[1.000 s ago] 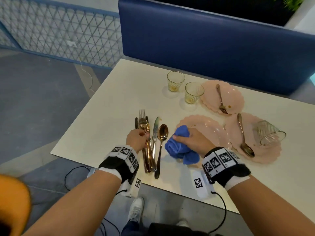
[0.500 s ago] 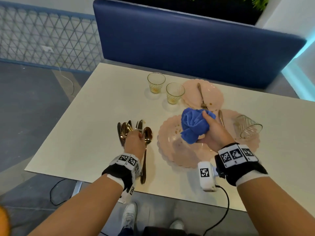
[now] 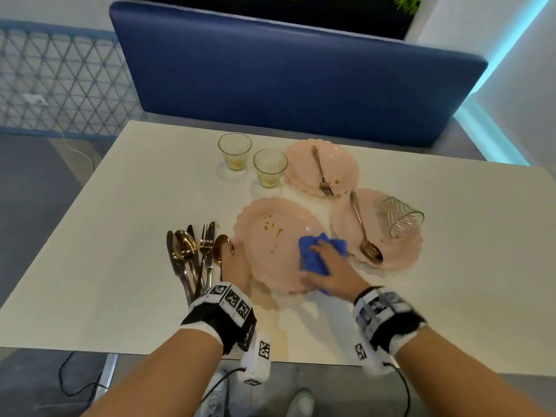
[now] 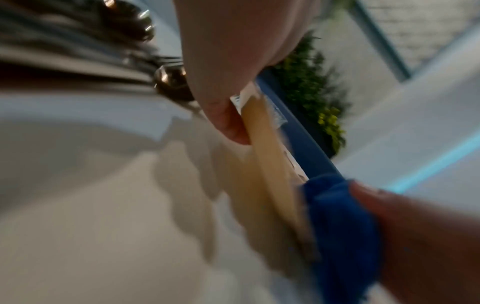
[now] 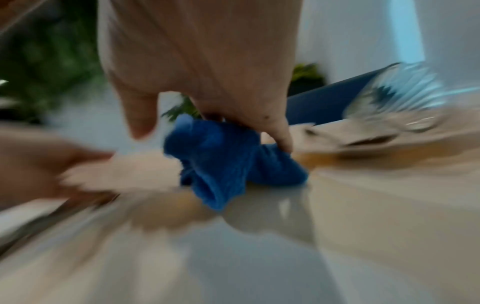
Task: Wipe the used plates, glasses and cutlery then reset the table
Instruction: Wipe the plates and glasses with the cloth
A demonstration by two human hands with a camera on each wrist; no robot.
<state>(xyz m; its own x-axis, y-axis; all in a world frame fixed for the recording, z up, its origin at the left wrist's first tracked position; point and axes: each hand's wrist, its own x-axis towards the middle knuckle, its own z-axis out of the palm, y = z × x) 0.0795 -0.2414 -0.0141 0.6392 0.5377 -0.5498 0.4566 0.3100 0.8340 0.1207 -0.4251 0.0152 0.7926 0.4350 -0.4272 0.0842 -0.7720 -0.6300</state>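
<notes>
Pressing blue cloth [image 3: 322, 254] onto plate [image 3: 270, 236]

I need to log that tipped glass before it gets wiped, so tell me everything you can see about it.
The tipped glass is a clear ribbed tumbler, with what looks like a thin gold line at the rim. It lies on its side on the right-hand pink scalloped plate, mouth toward the camera and slightly right, base pointing away. It looks empty. A gold spoon lies apart from it on the same plate. Neither hand touches it.
</notes>
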